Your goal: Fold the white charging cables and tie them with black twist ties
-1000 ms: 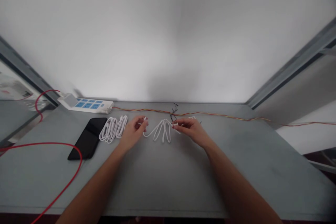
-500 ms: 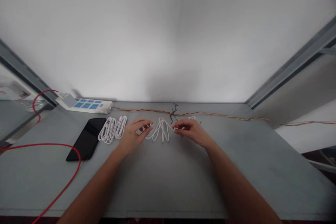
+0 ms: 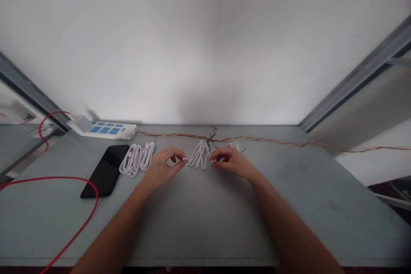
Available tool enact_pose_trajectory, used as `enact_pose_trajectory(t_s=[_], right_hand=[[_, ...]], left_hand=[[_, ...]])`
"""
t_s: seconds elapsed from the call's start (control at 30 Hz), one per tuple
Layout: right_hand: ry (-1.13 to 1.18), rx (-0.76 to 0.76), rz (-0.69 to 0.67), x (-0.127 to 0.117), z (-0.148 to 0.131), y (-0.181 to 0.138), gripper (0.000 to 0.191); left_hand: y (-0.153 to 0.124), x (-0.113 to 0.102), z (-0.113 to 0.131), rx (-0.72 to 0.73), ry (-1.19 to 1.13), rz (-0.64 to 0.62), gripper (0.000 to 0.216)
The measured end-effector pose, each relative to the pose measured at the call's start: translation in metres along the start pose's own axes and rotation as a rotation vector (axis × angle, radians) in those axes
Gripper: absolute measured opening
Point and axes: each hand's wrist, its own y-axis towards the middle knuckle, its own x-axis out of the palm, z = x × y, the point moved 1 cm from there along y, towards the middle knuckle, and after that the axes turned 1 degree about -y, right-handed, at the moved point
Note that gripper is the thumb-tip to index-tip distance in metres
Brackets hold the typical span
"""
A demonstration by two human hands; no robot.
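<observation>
A white cable (image 3: 199,155) lies in loose loops on the grey table between my two hands. My left hand (image 3: 165,165) pinches one end of it between thumb and forefinger. At the other side, my right hand (image 3: 231,160) grips the opposite end, with a small white plug showing at the fingertips. Left of my left hand are coiled white cables (image 3: 136,158), lying side by side. Another white cable (image 3: 234,145) shows just behind my right hand, which partly hides it.
A black phone (image 3: 105,171) lies at the left, with a red cable (image 3: 91,214) curving over its near end. Behind it sits a white power strip (image 3: 105,130) with blue sockets and a plugged-in adapter. A twisted wire (image 3: 269,139) with black ties (image 3: 212,135) runs along the wall.
The loops between my hands have bunched and shifted slightly toward the wall. My right hand has moved a little left, and the left fingertips have dipped slightly with the cable end.
</observation>
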Motion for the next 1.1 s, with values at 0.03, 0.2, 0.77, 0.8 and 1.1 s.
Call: enact_pose_trajectory(t_s=[0.03,0.2,0.77,0.8,1.1], right_hand=[[-0.001,-0.001,-0.004,0.0001,0.0005,0.0002,0.015],[-0.009,0.000,-0.017,0.0009,0.0031,0.0013,0.014],[-0.029,0.001,-0.016,0.0017,0.0034,0.0012,0.014],[-0.026,0.000,-0.019,0.0020,0.0030,0.0011,0.014],[-0.072,-0.052,-0.027,0.0032,-0.0055,0.0014,0.016]], left_hand=[[-0.0001,0.0006,-0.0004,0.013,-0.004,0.004,0.010],[-0.0006,0.0032,-0.0017,0.046,-0.013,0.022,0.007],[-0.0015,0.0036,0.0003,0.050,-0.024,0.045,0.009],[-0.0017,0.0037,0.0000,0.044,-0.024,0.047,0.009],[-0.0017,0.0030,0.0018,0.027,-0.010,0.045,0.010]])
